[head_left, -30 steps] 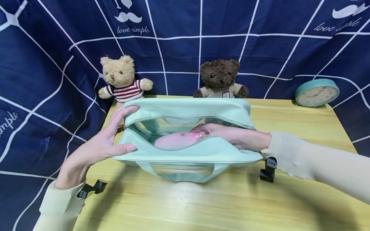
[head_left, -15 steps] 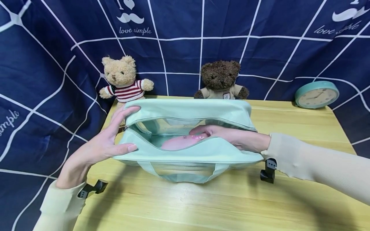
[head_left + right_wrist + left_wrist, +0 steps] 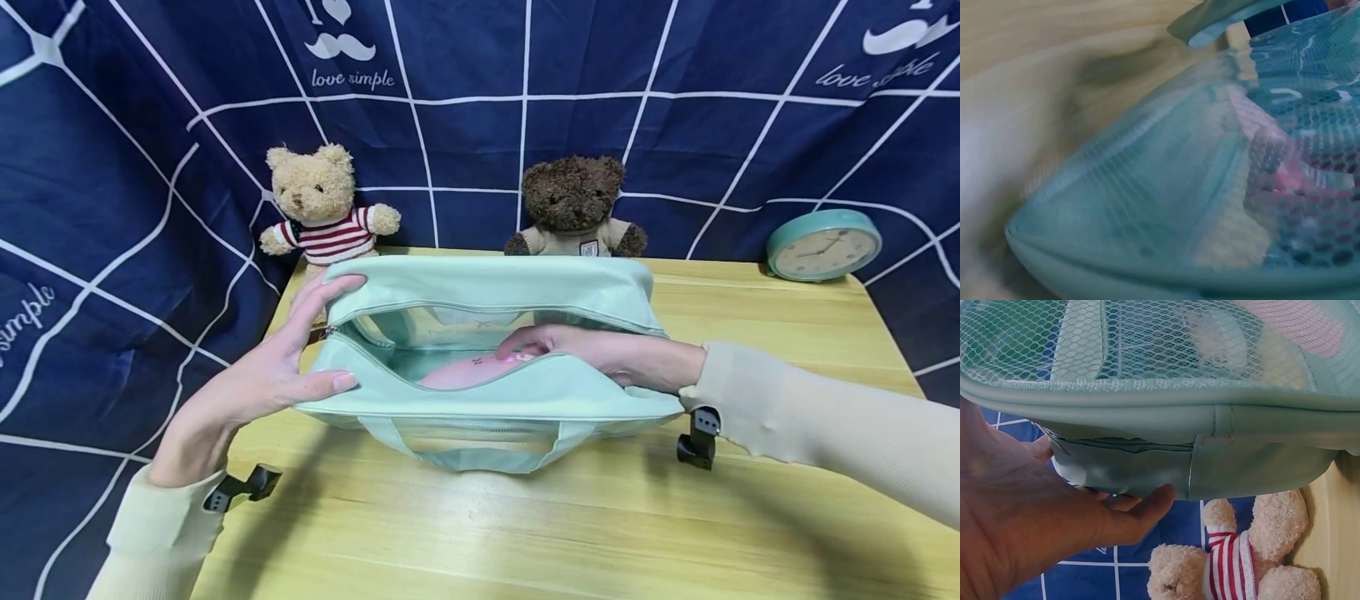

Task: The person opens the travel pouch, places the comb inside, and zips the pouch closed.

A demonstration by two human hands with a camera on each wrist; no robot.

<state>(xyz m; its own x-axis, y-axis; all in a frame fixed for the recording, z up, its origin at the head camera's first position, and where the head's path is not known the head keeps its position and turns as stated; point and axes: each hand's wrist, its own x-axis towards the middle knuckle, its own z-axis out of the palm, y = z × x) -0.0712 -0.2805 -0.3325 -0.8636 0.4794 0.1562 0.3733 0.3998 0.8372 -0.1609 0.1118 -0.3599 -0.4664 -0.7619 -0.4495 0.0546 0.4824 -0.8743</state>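
A mint-green bag (image 3: 487, 282) with a mesh panel and a handle lies on the table, its zipper undone. Inside it is a pink rounded object (image 3: 459, 372) with small dark lettering, largely hidden by the bag's near side. My right hand (image 3: 581, 348) reaches into the opening and holds the pink object by its right end; the fingertips are partly hidden. At the bag's left end my left hand (image 3: 273, 367) grips it, thumb on the near edge and fingers on the far edge. Through the mesh in the left wrist view, the pink object (image 3: 1310, 325) shows faintly.
Behind the bag sit a light teddy bear (image 3: 318, 204) in a striped sweater and a dark brown teddy bear (image 3: 573, 204). A round teal clock (image 3: 823, 244) stands at the table's (image 3: 480, 533) back right. Dark blue gridded cloth (image 3: 465, 58) hangs behind.
The pink object has gone deeper into the bag and slightly right, so less of it shows. My right hand stays in the opening, and my left hand keeps its grip on the bag.
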